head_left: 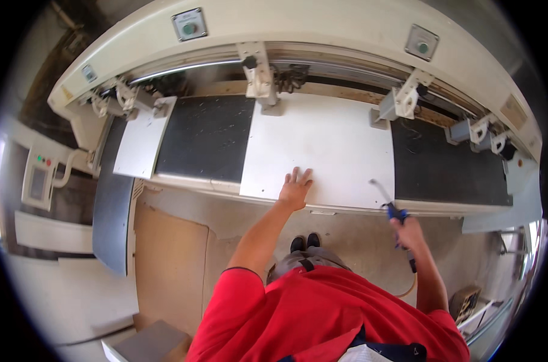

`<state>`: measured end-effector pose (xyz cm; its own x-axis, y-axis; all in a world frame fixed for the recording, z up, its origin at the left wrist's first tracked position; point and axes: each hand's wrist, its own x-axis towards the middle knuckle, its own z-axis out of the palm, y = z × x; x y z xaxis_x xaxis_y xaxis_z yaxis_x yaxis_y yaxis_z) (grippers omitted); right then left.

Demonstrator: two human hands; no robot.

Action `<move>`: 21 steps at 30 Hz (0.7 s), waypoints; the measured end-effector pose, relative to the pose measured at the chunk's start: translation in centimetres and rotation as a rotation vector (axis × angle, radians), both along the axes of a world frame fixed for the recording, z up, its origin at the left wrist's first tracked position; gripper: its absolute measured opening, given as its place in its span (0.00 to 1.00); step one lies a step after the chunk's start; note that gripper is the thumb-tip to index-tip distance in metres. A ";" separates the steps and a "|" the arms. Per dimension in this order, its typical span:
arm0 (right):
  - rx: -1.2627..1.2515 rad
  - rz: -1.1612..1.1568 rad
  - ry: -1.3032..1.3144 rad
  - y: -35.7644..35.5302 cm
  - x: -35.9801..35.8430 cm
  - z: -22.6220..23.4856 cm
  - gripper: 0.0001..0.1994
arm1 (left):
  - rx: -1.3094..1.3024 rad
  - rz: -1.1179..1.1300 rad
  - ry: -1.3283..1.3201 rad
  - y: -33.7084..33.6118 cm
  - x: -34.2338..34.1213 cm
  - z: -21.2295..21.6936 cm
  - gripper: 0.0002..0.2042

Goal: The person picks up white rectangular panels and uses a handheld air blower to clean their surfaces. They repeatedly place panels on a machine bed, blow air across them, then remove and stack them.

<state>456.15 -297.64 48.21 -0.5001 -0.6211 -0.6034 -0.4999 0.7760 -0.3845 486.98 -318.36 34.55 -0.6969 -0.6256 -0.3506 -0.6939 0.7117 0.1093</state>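
Note:
A large white panel (328,142) lies flat on the dark bed of a cream machine, under two of its clamps. My left hand (295,188) rests on the panel near its front edge, fingers spread and holding nothing. My right hand (408,232) is closed round a blue and black air blow gun (397,213) just off the panel's front right corner. Its thin metal nozzle points over the panel. A pale hose (409,286) hangs below the gun. Small dark holes show near the panel's front corners.
A narrow white panel (144,140) lies at the bed's left end. Clamps (260,81) hang from a rail across the back. A control box with a screen (38,178) stands at far left, and a brown board (168,259) lies lower left. Debris specks the dark bed (204,139).

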 end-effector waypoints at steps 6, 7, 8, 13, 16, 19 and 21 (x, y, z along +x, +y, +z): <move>-0.217 0.059 -0.211 -5.2 1.2 -4.6 0.19 | -0.025 0.539 0.362 3.0 11.5 -0.9 0.31; -0.285 -0.107 -0.229 -6.7 0.1 -5.1 0.18 | -0.048 0.729 0.427 3.5 14.5 -1.0 0.30; -0.382 -0.203 -0.293 -7.7 -1.5 -6.5 0.17 | -0.074 0.911 0.503 3.6 17.4 -1.3 0.30; -0.281 0.206 -0.390 -13.4 10.9 -6.5 0.20 | -0.101 1.684 0.657 1.8 35.4 -5.2 0.34; -0.022 0.679 -0.585 -14.3 24.4 -3.7 0.16 | -0.113 1.923 0.916 -0.5 45.2 -9.9 0.36; -0.052 0.548 -0.585 -17.8 31.0 -4.0 0.13 | -0.010 2.074 1.274 -6.0 50.8 -8.7 0.35; -0.177 0.269 -0.540 -21.0 33.5 -5.3 0.12 | 0.077 2.110 1.501 -9.6 52.3 -7.4 0.32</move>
